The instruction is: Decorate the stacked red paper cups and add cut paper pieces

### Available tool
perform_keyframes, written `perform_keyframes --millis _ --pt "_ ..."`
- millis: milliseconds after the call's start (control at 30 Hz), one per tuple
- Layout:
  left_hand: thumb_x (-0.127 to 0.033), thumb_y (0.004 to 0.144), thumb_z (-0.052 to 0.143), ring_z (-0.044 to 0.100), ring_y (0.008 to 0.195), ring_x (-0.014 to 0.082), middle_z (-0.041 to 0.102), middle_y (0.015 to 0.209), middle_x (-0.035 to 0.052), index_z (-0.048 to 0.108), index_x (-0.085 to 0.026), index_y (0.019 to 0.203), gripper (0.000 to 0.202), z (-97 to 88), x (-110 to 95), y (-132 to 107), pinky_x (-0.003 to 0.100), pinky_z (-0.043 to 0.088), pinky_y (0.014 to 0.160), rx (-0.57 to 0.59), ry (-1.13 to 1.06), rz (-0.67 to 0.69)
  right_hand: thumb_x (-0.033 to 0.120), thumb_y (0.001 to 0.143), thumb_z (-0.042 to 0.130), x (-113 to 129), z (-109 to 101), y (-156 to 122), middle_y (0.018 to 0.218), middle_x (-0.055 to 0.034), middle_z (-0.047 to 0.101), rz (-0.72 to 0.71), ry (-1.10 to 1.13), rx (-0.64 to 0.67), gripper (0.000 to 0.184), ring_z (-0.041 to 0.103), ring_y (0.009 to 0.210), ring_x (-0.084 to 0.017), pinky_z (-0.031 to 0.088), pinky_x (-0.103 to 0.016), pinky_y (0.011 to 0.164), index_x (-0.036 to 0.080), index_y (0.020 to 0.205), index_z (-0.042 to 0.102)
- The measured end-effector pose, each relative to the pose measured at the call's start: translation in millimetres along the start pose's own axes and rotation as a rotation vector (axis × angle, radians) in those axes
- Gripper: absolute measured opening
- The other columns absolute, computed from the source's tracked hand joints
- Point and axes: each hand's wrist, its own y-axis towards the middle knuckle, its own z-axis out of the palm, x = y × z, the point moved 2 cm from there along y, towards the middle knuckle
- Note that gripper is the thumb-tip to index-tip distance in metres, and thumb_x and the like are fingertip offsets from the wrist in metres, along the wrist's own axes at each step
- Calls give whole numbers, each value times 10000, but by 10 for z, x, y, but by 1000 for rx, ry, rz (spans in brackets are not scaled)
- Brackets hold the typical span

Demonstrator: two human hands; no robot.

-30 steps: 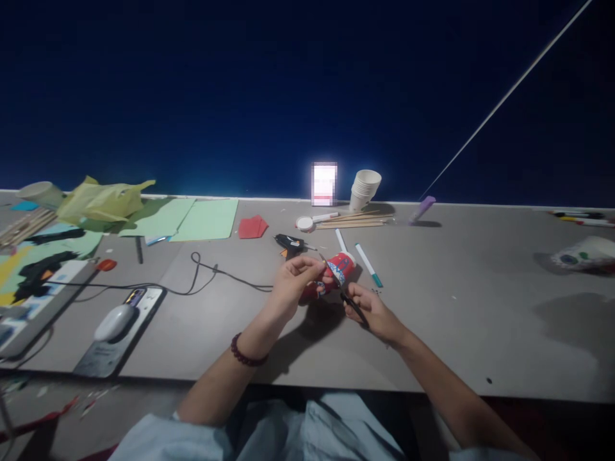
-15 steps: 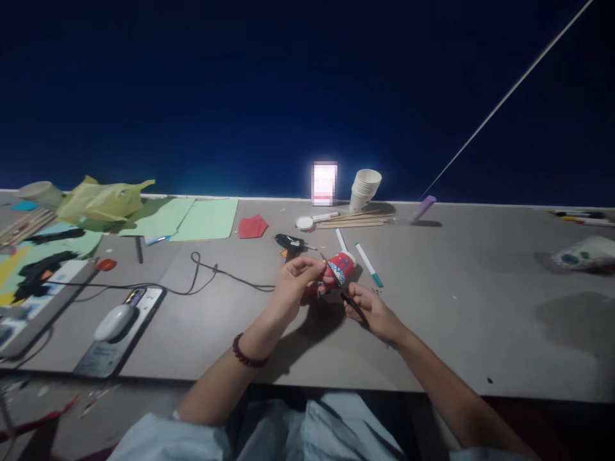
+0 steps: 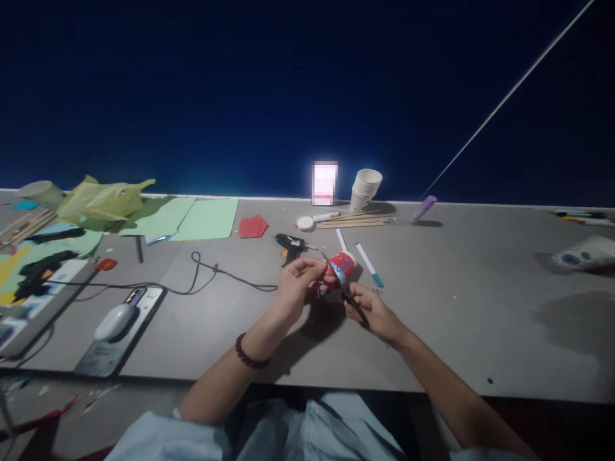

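My left hand (image 3: 302, 280) is closed on a red paper cup (image 3: 346, 261) with blue and white patterning, lying tilted with its white end facing away to the right. Part of the cup is hidden behind my fingers. In my right hand (image 3: 372, 307) is a pair of scissors (image 3: 354, 306) with black handles, my fingers wrapped round the grips. The blades point up and left across the patterned side of the cup, close to my left fingertips. Whether the blades are cutting into the cup is too small to tell.
A black glue gun (image 3: 289, 243) lies just beyond my left hand, its cord running left. Behind stand stacked paper cups (image 3: 366, 189) beside wooden sticks (image 3: 355, 224). A green-tipped marker (image 3: 369, 264) lies to the right. At left are a phone (image 3: 139, 320) and power strip (image 3: 43, 307).
Both hands, the cup and the scissors hold nearly the same place. The view and my left forearm have shifted very slightly.
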Motion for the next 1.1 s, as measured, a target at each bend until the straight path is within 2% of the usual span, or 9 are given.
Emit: perform_keyframes --millis 167,300,433,667,833,1100 --pt "-389 604 864 605 455 92 715 621 41 663 -149 741 342 20 10 -27 153 401 412 -9 35 -38 582 711 761 20 5 6 594 91 325 -1 9 -19 517 249 528 -71 175 -231 498 223 733 390" --pt "-401 579 874 620 481 101 718 625 48 665 -145 725 361 63 4 -50 168 437 451 3 62 -57 563 697 783 4 -5 18 587 93 331 -11 30 -38 516 259 514 -64 173 -231 487 221 730 398" --pt "-406 590 864 621 473 105 725 639 53 652 -148 722 358 48 2 -31 166 414 427 -6 51 -59 588 710 759 -33 -16 33 569 100 348 -16 101 -34 495 252 477 -55 166 -236 471 221 773 432" --pt "-407 612 858 666 534 125 709 623 32 596 -155 706 376 14 1 -2 173 470 472 -22 32 -13 634 696 737 -21 -35 36 517 104 347 -40 164 -87 512 276 434 -68 175 -243 444 234 794 433" --pt "-371 605 868 710 637 162 689 620 13 558 -163 684 381 37 -16 -1 197 514 524 -20 -24 30 696 690 698 31 -39 0 546 71 421 -11 169 -75 542 255 454 -78 138 -247 426 233 823 450" --pt "-363 568 879 701 635 148 698 695 17 544 -160 673 405 67 -65 -12 199 514 530 -38 -51 39 714 686 678 54 -47 -1 567 53 458 -43 144 -138 547 286 465 -89 162 -254 433 234 832 459"
